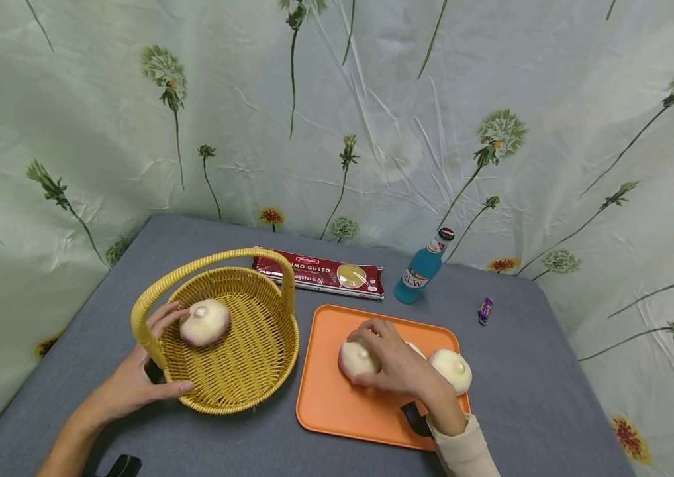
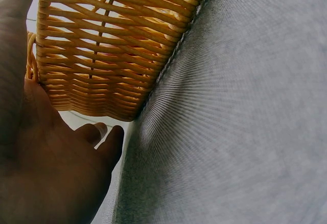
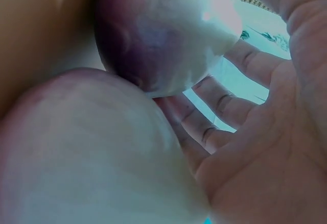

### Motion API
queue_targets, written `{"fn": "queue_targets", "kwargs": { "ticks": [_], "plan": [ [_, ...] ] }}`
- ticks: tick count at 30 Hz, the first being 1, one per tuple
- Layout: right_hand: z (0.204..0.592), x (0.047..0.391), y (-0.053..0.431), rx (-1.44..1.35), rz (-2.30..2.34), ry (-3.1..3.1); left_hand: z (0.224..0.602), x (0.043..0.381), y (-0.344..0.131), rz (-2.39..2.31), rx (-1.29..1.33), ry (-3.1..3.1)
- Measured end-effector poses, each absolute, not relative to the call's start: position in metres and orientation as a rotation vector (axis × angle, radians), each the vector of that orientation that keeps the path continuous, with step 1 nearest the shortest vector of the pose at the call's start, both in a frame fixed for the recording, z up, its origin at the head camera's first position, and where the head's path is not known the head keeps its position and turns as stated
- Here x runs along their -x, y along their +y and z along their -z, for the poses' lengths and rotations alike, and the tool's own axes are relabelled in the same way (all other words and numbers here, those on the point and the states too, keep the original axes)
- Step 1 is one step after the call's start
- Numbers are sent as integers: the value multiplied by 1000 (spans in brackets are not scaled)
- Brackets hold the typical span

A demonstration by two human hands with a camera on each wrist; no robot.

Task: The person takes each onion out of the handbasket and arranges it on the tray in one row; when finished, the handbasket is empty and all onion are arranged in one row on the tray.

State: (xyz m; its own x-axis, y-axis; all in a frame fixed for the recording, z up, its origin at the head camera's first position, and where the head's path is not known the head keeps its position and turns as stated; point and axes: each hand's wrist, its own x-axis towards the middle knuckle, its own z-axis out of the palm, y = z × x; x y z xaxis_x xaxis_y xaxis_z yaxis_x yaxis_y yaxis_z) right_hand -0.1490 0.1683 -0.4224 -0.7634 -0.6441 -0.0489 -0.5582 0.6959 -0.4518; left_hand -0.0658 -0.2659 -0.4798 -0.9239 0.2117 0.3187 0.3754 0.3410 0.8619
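Observation:
On the left stands a yellow wicker basket (image 1: 259,341) with an arched handle; a white and purple turnip (image 1: 204,322) lies inside. My left hand (image 1: 125,387) grips the basket's left rim, thumb over the near edge and fingers reaching in beside that turnip. The wicker wall (image 2: 112,45) fills the top of the left wrist view. My right hand (image 1: 399,364) holds another turnip (image 1: 356,360) on the orange tray (image 1: 337,414), its fingers curved round the top. To the right sits a third turnip (image 1: 451,371). One more turnip (image 1: 416,349) is mostly hidden behind the hand.
Behind the basket and tray lies a red packet (image 1: 319,273). A blue bottle (image 1: 420,270) stands upright to its right. Farther right is a small purple wrapped sweet (image 1: 484,311). A flower-printed curtain (image 1: 396,132) hangs along the back of the grey-covered table (image 1: 528,397).

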Motion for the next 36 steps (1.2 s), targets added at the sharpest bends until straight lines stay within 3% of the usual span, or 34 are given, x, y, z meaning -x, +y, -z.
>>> {"fn": "queue_targets", "kwargs": {
  "ticks": [36],
  "plan": [
    [420,148,173,1018,627,2701,481,64,-267,1671,516,-2441]
  ]
}}
